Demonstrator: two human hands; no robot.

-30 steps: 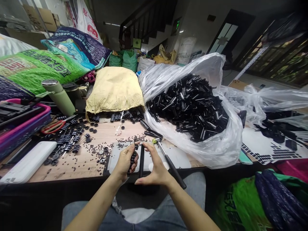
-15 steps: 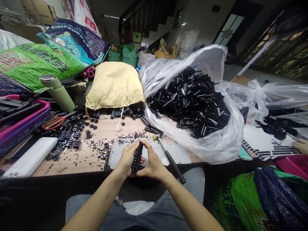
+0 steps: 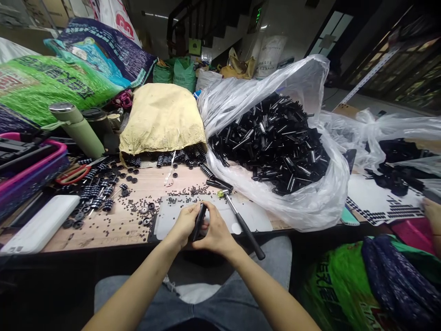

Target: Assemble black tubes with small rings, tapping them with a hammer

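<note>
A slim black plastic piece (image 3: 198, 223) stands tilted between my two hands, over the front edge of the table. My left hand (image 3: 184, 225) grips it from the left, fingers partly behind it. My right hand (image 3: 217, 230) holds its other side, with thumb low and fingers near its top end. Under and behind the hands lies a pale grey sheet (image 3: 253, 216). Just right of them rests a hammer (image 3: 244, 225) with a black handle and a yellowish head. Many tiny black rings (image 3: 193, 189) are scattered beyond the sheet.
A clear plastic bag (image 3: 292, 216) full of black tubes stands right of a cream sack (image 3: 161, 119). Leftward are scissors (image 3: 74, 175), black ribbed rollers (image 3: 93, 193), a white box (image 3: 41, 225) and a green flask (image 3: 79, 131). Another person's hand (image 3: 432, 214) is at far right.
The black piece has turned in my hands: its face with rows of small bumps showed before, and now a smooth side shows. The view has shifted slightly.
</note>
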